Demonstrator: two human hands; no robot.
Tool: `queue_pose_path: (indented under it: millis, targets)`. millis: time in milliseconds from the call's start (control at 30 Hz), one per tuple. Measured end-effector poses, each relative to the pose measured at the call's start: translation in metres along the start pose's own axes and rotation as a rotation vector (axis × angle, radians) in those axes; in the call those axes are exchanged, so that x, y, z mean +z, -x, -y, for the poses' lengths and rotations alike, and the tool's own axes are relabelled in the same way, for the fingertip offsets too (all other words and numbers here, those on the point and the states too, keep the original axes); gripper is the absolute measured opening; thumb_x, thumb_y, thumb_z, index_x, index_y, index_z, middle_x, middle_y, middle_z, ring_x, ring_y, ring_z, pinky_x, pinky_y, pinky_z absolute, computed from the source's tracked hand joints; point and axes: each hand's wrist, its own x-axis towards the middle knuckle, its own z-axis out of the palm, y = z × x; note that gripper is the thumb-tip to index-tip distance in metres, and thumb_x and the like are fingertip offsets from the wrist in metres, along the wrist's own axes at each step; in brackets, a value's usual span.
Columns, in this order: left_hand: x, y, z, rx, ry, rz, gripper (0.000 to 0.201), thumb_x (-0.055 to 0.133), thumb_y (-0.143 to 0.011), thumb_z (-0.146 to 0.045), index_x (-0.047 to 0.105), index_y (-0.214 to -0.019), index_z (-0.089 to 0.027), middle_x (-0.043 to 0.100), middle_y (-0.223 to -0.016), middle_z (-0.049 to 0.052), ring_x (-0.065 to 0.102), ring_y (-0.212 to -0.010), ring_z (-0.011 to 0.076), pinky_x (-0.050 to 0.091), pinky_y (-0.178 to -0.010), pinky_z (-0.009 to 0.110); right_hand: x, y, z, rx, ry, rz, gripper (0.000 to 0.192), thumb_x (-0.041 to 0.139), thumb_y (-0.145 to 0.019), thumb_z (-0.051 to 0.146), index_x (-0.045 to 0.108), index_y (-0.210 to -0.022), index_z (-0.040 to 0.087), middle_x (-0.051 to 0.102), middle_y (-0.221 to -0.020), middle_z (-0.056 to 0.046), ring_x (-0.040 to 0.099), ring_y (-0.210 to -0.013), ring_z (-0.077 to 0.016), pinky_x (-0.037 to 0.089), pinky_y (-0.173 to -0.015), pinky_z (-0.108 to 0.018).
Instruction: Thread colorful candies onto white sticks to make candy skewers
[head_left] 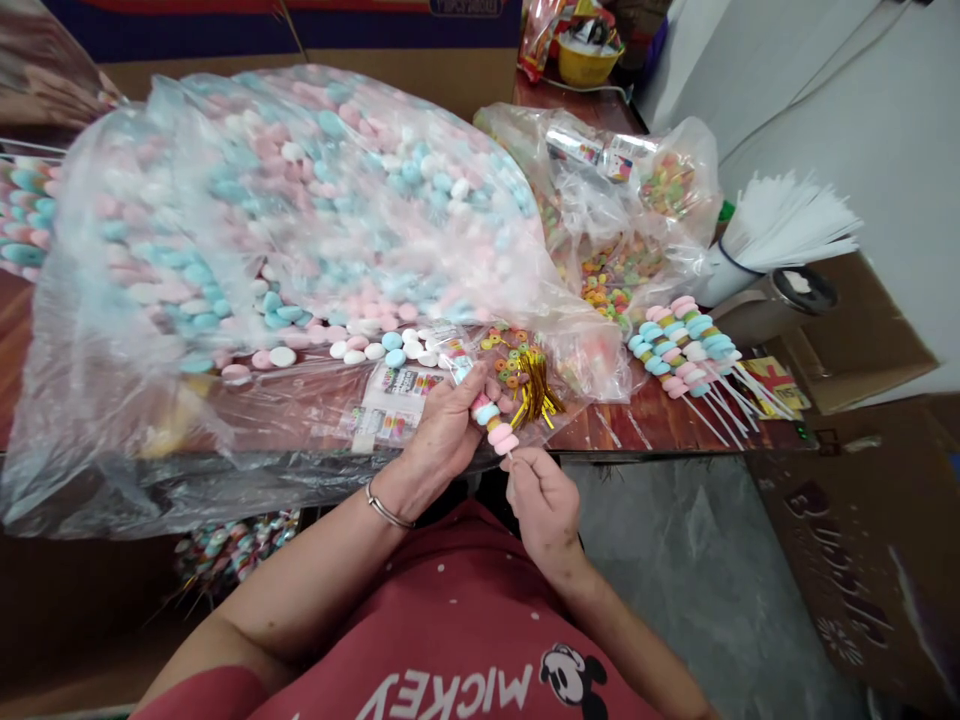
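Candy skewer held between both hands at the table edge.

The candy skewer looks light; its thin white stick is probably stiff but easy to snap, and the pastel sweets threaded on it seem soft and squashable, so the bare lower stick is the safer place to grip. Right hand is closed in a pinch on that lower stick end, at about 5 o'clock from the sweets. Left hand is curled round the upper sweets, at 9 o'clock from them. Gold twist ties lie just beside, at 1 o'clock, on clear plastic. The big bag of pink and blue sweets fills 10 to 12 o'clock. Finished skewers rest well apart at 2 o'clock (white sticks stand in a cup beyond them). The table edge runs just above both hands.
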Motion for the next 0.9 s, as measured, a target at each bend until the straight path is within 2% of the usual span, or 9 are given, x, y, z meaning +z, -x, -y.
queue_pose_path:
  millis: [100,167,267,400,533,600,700,800,900]
  targets:
    - [0.000,0.000,-0.004,-0.013,-0.012,-0.051,0.035,0.080,-0.070,-0.039,0.057,-0.066,-0.014,0.061,-0.059,-0.001,0.064,-0.057,0.0140,0.050,-0.058,0.026,-0.007,0.002,0.001,-0.180,0.275,0.023,0.017,0.054,-0.085,0.032,0.062,-0.077,0.019,0.043,-0.052,0.007,0.036,-0.047,-0.0068,0.029,-0.046,-0.021]
    - [-0.002,-0.003,-0.009,-0.020,0.008,-0.089,0.032,0.078,-0.072,-0.039,0.059,-0.069,-0.014,0.065,-0.063,0.002,0.066,-0.060,0.0161,0.052,-0.062,0.028,-0.012,0.002,0.000,-0.208,0.308,0.030,0.018,0.053,-0.087,0.032,0.062,-0.078,0.019,0.042,-0.052,0.007,0.035,-0.046,-0.0069,0.029,-0.046,-0.021]
    - [-0.007,-0.007,-0.014,-0.039,0.038,-0.085,0.025,0.074,-0.075,-0.036,0.061,-0.074,-0.015,0.066,-0.063,0.001,0.066,-0.061,0.0170,0.053,-0.066,0.030,-0.014,0.003,-0.003,-0.120,0.212,0.053,0.021,0.052,-0.087,0.035,0.062,-0.077,0.019,0.038,-0.049,0.008,0.033,-0.044,-0.0068,0.026,-0.043,-0.021]
    - [-0.010,-0.010,-0.012,-0.047,0.060,-0.024,0.023,0.071,-0.077,-0.036,0.061,-0.074,-0.015,0.058,-0.056,-0.002,0.063,-0.056,0.0150,0.053,-0.068,0.030,-0.009,0.002,-0.005,0.064,-0.095,0.072,0.024,0.054,-0.085,0.038,0.059,-0.072,0.018,0.036,-0.044,0.009,0.027,-0.039,-0.0055,0.020,-0.039,-0.020]
    - [-0.008,-0.006,-0.009,-0.082,0.061,-0.020,0.027,0.066,-0.081,-0.039,0.058,-0.070,-0.016,0.053,-0.055,-0.003,0.060,-0.055,0.0143,0.052,-0.067,0.029,-0.003,-0.002,0.001,0.223,-0.346,0.056,0.022,0.060,-0.078,0.036,0.056,-0.066,0.018,0.031,-0.037,0.011,0.019,-0.035,-0.0037,0.016,-0.039,-0.020]
    - [-0.008,-0.004,-0.009,-0.099,0.069,-0.007,0.028,0.063,-0.084,-0.041,0.058,-0.070,-0.016,0.053,-0.056,-0.002,0.060,-0.056,0.0148,0.052,-0.066,0.029,-0.002,-0.004,0.005,0.282,-0.412,0.062,0.022,0.062,-0.076,0.036,0.055,-0.065,0.018,0.029,-0.036,0.012,0.018,-0.034,-0.0034,0.016,-0.039,-0.020]
    - [-0.008,-0.001,-0.006,-0.120,0.106,0.026,0.028,0.063,-0.085,-0.042,0.059,-0.074,-0.016,0.054,-0.059,-0.002,0.060,-0.058,0.0148,0.052,-0.068,0.030,-0.001,-0.005,0.004,0.295,-0.417,0.056,0.022,0.061,-0.076,0.037,0.054,-0.066,0.019,0.028,-0.036,0.013,0.018,-0.034,-0.0038,0.018,-0.039,-0.020]
    - [-0.007,0.003,-0.001,-0.080,0.102,0.033,0.030,0.065,-0.083,-0.043,0.058,-0.075,-0.016,0.055,-0.060,-0.002,0.061,-0.059,0.0145,0.052,-0.065,0.029,-0.001,-0.001,-0.004,0.176,-0.197,0.021,0.022,0.053,-0.083,0.037,0.053,-0.069,0.020,0.030,-0.039,0.011,0.022,-0.035,-0.0055,0.018,-0.038,-0.020]
    - [-0.003,0.010,0.007,-0.005,0.025,0.010,0.032,0.072,-0.078,-0.045,0.058,-0.077,-0.016,0.056,-0.060,-0.002,0.062,-0.060,0.0140,0.048,-0.056,0.023,-0.002,0.003,-0.011,-0.195,0.302,0.024,0.022,0.049,-0.088,0.031,0.058,-0.073,0.019,0.045,-0.048,0.006,0.037,-0.042,-0.0079,0.030,-0.044,-0.021]
